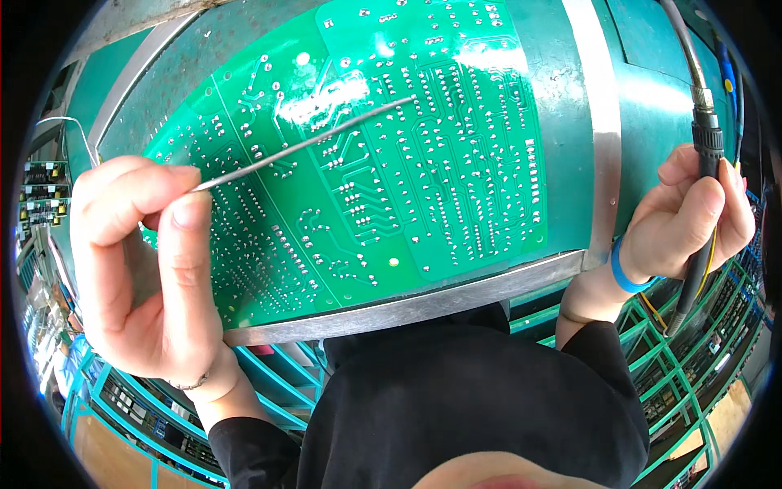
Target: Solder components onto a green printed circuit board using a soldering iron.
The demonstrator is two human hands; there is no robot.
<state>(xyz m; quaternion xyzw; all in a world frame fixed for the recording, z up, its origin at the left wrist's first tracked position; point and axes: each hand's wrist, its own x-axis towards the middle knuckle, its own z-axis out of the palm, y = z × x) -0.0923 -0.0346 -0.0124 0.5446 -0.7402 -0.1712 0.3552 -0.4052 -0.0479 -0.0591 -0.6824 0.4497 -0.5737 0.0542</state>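
My left hand point(151, 253) is closed, pinching a thin grey length of solder wire point(301, 147) between thumb and forefinger. The wire slants up and right over a large green circuit board point(366, 281), its far end above rows of shiny solder joints. I cannot tell whether that end touches the board. Off the board's right side, my right hand point(692, 216) is wrapped around the black handle of a soldering iron point(707, 134). The iron's metal barrel points away from me toward the upper right, where its far end leaves the picture.
The board lies on a green-topped bench point(570, 187) with a metal front edge point(407, 295) close to my body. A metal strip point(599, 98) runs along the bench right of the board. Green racks point(684, 375) holding boards stand at lower left and right.
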